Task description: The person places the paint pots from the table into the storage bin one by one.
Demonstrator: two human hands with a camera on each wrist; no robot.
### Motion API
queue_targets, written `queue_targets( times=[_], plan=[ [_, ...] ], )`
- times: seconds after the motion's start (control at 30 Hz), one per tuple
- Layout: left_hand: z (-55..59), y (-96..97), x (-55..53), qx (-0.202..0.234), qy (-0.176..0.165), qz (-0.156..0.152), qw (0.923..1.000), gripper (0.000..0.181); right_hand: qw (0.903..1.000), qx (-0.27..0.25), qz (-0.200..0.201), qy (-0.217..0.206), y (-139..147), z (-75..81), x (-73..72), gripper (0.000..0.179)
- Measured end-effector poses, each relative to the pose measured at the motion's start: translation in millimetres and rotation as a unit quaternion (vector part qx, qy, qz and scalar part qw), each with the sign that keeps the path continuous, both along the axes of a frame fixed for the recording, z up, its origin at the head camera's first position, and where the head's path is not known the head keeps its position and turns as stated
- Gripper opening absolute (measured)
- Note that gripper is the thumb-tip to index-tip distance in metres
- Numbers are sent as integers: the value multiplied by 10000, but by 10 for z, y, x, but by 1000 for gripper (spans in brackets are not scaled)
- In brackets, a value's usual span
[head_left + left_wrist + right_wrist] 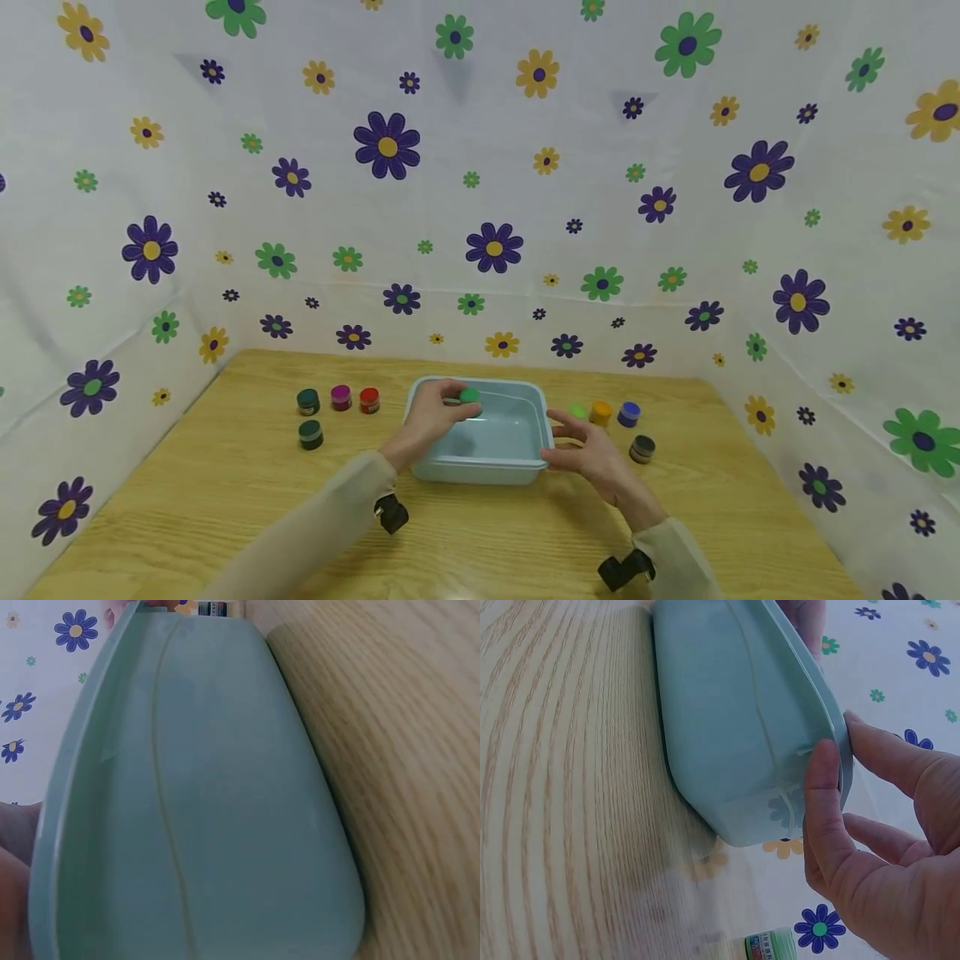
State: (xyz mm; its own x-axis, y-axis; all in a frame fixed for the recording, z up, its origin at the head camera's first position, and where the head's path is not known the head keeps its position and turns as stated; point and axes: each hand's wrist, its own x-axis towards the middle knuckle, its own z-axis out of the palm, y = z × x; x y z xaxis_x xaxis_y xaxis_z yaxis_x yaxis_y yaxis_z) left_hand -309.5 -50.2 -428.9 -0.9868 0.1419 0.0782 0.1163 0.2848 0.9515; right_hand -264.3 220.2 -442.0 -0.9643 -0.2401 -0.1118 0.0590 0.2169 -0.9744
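Note:
A light blue plastic basin [480,473] stands on the table in the head view. Over its left part, my left hand [431,417] pinches a small green-lidded jar [470,396] between thumb and fingers, inside the rim line. My right hand [592,458] grips the basin's right rim; in the right wrist view, the thumb and fingers of the right hand [892,877] lie on both sides of that rim. The left wrist view is mostly the basin's outer wall [225,787], with only a bit of the left hand [13,907] at the left edge and the jar hidden.
Left of the basin stand small paint jars: a teal one [308,402], a magenta one [341,397], a red one [369,400] and a dark green one [311,434]. To the right are light green [577,411], orange [601,413], blue [629,414] and black [642,449] jars. Flowered cloth [450,200] encloses the table.

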Motion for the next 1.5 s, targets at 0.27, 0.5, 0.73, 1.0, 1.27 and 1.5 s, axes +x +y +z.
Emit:
queue_targets(
  times=[0.27,0.5,0.73,1.0,1.27,1.5],
  plan=[
    [-17,197,-91,-151,-102,-23,9998,41,9999,-71,96,24,17,16,27,78],
    [23,345,-147,-151,-227,-123,9996,43,10000,-33,87,-17,4,44,34,77],
    [33,501,-190,36,-550,-346,9979,42,10000,-32,45,-48,8,30,22,77],
    [-45,591,-204,-569,-554,-406,9960,39,9999,-101,57,-15,12,15,16,78],
    [-113,635,-216,-945,-497,-716,9917,37,9999,-84,97,-8,17,33,32,76],
    [-128,664,-238,-937,-638,-792,9904,36,10000,-44,72,-34,12,38,34,77]
  ],
)
